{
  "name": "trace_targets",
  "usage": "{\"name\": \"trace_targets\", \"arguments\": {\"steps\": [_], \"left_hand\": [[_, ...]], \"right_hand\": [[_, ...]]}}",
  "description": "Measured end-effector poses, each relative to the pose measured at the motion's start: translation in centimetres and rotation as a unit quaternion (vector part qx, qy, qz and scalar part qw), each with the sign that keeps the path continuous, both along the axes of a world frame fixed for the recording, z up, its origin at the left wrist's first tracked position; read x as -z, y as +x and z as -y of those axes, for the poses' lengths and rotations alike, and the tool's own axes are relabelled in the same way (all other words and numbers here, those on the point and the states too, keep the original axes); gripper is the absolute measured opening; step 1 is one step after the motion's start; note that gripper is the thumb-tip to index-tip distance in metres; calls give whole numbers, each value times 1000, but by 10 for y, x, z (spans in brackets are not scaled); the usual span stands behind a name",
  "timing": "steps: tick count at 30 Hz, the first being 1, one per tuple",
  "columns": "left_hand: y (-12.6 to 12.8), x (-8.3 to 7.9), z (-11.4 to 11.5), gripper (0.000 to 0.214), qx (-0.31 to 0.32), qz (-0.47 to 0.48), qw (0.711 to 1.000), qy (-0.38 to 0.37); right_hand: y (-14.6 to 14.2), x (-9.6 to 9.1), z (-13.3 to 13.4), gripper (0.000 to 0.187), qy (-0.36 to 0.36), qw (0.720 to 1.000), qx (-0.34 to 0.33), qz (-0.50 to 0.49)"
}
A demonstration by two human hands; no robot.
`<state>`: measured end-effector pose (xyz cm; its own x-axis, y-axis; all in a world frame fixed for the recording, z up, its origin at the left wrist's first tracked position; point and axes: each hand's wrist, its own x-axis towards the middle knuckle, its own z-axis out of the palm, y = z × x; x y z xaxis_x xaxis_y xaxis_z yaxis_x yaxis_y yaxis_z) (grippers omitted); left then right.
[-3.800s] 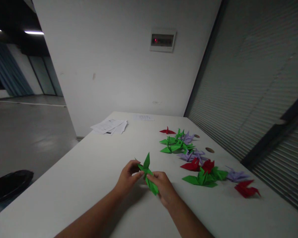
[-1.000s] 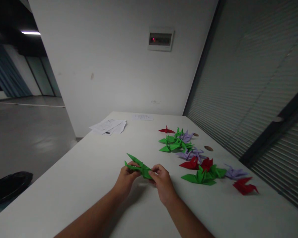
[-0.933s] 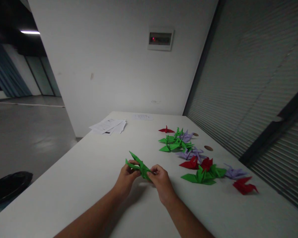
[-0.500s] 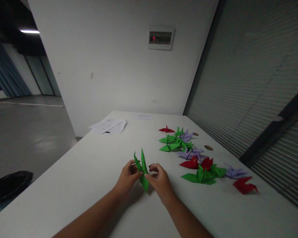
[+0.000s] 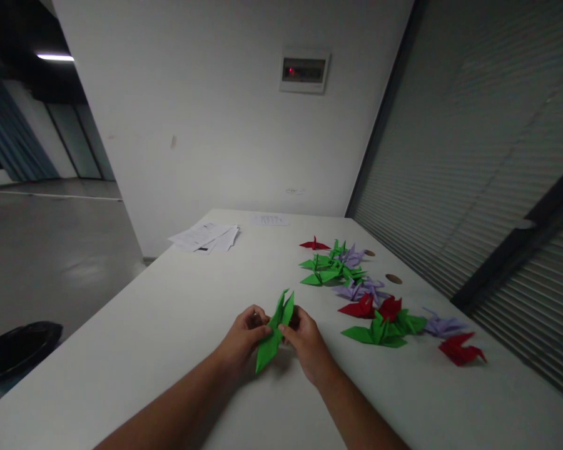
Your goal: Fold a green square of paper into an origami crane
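- Here's my left hand (image 5: 244,330), pinching the green folded paper (image 5: 271,342) by its left edge, thumb on top; my right hand (image 5: 304,334) grips the opposite side, so it's a two-handed hold!
- The paper sits just left of the row of paper birds (image 5: 366,306), apparently raised above the white table (image 5: 182,300).
- Long axis runs aslant: two slim tips point up and away from me, slanting towards the row, while the broad end drops towards me, away from it.
- Shaping the folds is the step, I judge; next move calls for light thumbs and even pressure.
- Well left of the row's far end: loose papers (image 5: 201,237).
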<state>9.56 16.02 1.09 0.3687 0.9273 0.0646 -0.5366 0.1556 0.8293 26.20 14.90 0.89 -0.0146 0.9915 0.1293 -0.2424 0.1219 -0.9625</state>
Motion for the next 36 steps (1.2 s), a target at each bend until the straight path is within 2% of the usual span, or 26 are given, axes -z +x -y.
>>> {"name": "trace_targets", "arguments": {"steps": [4, 9, 13, 16, 18, 22, 27, 29, 31, 34, 36], "left_hand": [[1, 4, -1, 37, 5, -6, 1000, -23], [0, 6, -4, 40, -18, -46, 998, -25], [-1, 4, -6, 43, -49, -81, 995, 19], [-1, 5, -6, 38, -73, -111, 989, 66], [-2, 8, -5, 32, -83, -152, 980, 101], [-4, 12, -3, 28, -56, -209, 962, 168], [-7, 7, -1, 16, -95, -290, 906, 293], [-9, 2, 0, 12, -92, -325, 877, 341], [-10, -2, 1, 16, -78, -355, 848, 384], [-13, -3, 2, 19, -89, -402, 812, 414], [-13, 0, 1, 16, -109, -421, 800, 413]], "right_hand": [[1, -1, 0, 29, -17, 1000, -1, 0], [0, -9, 3, 34, -44, 997, -35, -62], [-1, -16, 10, 39, -39, 992, -91, -78], [-2, -13, 10, 44, -24, 990, -118, -70], [-2, -7, 8, 42, -25, 993, -100, -58], [-1, 1, 5, 41, -51, 995, -60, -53], [-2, -7, 9, 43, -72, 992, -78, -74], [-3, -7, 10, 43, -76, 992, -79, -67], [-3, -5, 9, 43, -72, 993, -74, -54], [-3, -1, 7, 44, -66, 993, -85, -42], [-2, 0, 7, 47, -69, 991, -107, -46]]}}
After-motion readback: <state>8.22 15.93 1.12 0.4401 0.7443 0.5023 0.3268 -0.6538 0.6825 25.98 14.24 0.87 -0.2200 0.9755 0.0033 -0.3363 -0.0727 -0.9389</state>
